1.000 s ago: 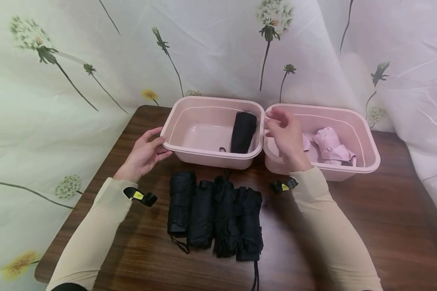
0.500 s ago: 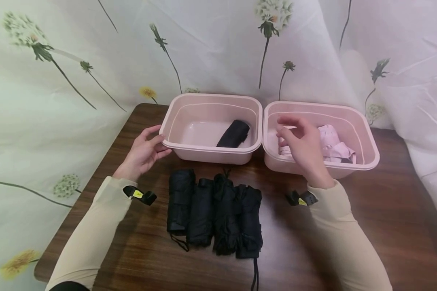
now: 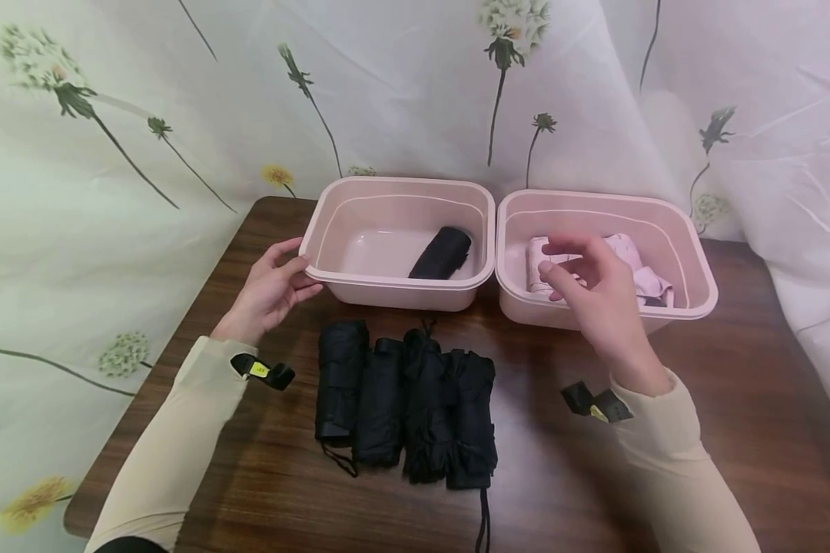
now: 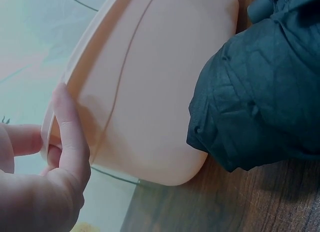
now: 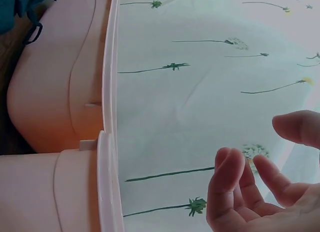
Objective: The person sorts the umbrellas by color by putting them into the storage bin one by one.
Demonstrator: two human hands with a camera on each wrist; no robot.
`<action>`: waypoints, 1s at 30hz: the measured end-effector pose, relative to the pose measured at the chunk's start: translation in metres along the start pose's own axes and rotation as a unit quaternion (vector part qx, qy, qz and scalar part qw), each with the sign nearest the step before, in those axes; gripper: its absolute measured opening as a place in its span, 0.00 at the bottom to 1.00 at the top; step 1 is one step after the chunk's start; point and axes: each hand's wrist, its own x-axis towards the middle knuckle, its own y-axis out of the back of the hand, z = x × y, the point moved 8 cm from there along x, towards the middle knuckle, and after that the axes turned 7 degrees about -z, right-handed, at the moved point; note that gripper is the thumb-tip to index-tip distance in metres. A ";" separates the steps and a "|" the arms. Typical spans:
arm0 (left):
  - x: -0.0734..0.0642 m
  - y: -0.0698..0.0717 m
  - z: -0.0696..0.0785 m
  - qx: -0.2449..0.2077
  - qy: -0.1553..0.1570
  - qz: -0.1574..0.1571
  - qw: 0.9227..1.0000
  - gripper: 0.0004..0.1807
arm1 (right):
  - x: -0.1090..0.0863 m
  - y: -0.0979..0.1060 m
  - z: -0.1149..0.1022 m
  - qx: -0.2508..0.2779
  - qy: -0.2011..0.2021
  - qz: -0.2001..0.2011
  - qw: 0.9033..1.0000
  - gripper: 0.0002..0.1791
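Observation:
My left hand [image 3: 271, 290] grips the left end of the rim of a pink plastic bin [image 3: 401, 296], thumb and fingers on either side of the rim in the left wrist view. Inside that bin a black folded umbrella [image 3: 442, 253] lies slanted toward the right end. Over the front of a second pink bin [image 3: 678, 313] hovers my right hand [image 3: 598, 288], fingers loosely bent, thumb apart, holding nothing. Pink folded umbrellas [image 3: 625, 250] lie in this second bin, partly hidden by the hand. Several black folded umbrellas [image 3: 380, 403] lie side by side in front of the left bin.
Both bins stand side by side at the back of a brown wooden table [image 3: 263, 461], against a flower-printed cloth [image 3: 401, 92]. A wrist strap [image 3: 510, 522] from the rightmost black umbrella trails toward the near edge.
My right hand has moved right and nearer, from the bins' adjoining rims to over the right bin. The black umbrella in the left bin has tipped from nearly straight to slanted. My left hand stays put.

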 end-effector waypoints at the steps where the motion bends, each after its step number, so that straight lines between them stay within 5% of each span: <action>1: 0.000 0.000 0.000 0.001 0.000 0.000 1.000 0.26 | -0.002 0.000 0.000 -0.003 -0.003 -0.004 1.000 0.17; 16: 0.002 0.000 -0.002 -0.008 -0.004 -0.003 1.000 0.25 | -0.028 -0.025 0.035 -0.054 -0.054 -0.088 0.993 0.21; 30: 0.002 -0.001 0.000 0.001 -0.008 -0.006 1.000 0.28 | -0.058 -0.085 0.098 -0.174 -0.126 -0.217 0.952 0.40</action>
